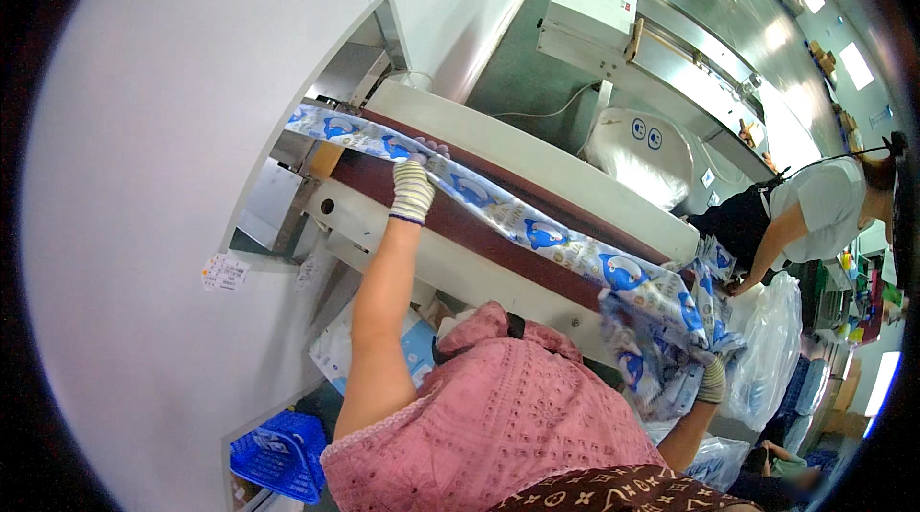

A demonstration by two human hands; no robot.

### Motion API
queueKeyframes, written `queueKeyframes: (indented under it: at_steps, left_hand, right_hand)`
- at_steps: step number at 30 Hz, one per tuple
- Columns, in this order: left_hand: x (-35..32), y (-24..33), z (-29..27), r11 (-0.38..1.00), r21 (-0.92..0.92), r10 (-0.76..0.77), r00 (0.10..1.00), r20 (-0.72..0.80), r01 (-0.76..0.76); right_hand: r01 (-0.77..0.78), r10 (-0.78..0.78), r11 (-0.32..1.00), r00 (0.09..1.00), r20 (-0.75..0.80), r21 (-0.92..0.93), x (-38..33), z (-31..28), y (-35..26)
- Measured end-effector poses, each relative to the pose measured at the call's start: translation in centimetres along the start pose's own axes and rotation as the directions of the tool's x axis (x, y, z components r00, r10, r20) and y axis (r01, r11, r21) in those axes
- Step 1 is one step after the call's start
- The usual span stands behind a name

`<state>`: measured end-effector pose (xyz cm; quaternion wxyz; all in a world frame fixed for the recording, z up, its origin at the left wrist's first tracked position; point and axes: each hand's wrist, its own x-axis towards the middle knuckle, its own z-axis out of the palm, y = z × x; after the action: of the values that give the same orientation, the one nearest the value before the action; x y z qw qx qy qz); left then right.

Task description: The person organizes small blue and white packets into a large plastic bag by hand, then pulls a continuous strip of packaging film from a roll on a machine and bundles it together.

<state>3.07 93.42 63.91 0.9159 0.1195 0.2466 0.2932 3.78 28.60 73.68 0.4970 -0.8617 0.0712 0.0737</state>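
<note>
L fingers: gloved left hand [413, 188] is up at far left, fingers curled down onto the printed film strip [537, 229], pressing/gripping its top edge; can't tell how tight.
R fingers: gloved right hand [711, 378] is low at right, closed around a bunched wad of the same film.
Film: blue-white printed strip, runs from the wall opening [335, 81] at far left, diagonally along the machine top, down to the crumpled heap at right.
Machine: white housing w/ dark red-brown band [460, 224], directly beneath the strip.
In the way: the person's own pink-sleeved shoulder [498, 416] hides the near part of the machine.
Around: blue basket [278, 454] near left; clear plastic bag [771, 339] just right of the R hand; another person [805, 210] bent over at far right; white conveyor unit [613, 13] far behind.
</note>
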Motion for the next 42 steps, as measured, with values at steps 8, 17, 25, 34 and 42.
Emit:
queueKeyframes:
  at_steps: [8,17,25,34,42]
  left_hand:
    - [-0.7,-5.6,-1.2,0.988,0.120,0.078,0.988,0.134,-0.094]
    - [-3.6,-8.7,-2.6,0.945,0.283,0.098,0.966,0.238,-0.165]
    - [-11.8,-8.0,3.9,-0.605,0.730,-0.387,0.919,0.079,-0.317]
    - [-14.4,-12.4,2.3,-0.459,0.764,-0.424,0.867,0.260,-0.453]
    - [-16.1,-12.5,3.7,-0.230,0.763,-0.439,0.764,0.473,-0.604]
  right_hand:
    - [-0.303,-0.084,0.457,0.921,0.379,0.836,-0.5,16.9,-12.5]
    - [0.154,-0.455,0.777,0.808,0.375,0.610,3.2,31.2,-18.6]
    - [0.926,-0.699,0.297,0.377,0.608,-0.233,1.3,38.9,-21.5]
    - [0.870,-0.708,-0.225,0.163,0.687,-0.438,3.8,40.8,-19.8]
    - [0.269,-0.384,-0.903,-0.157,0.910,-0.334,6.8,36.0,-16.8]
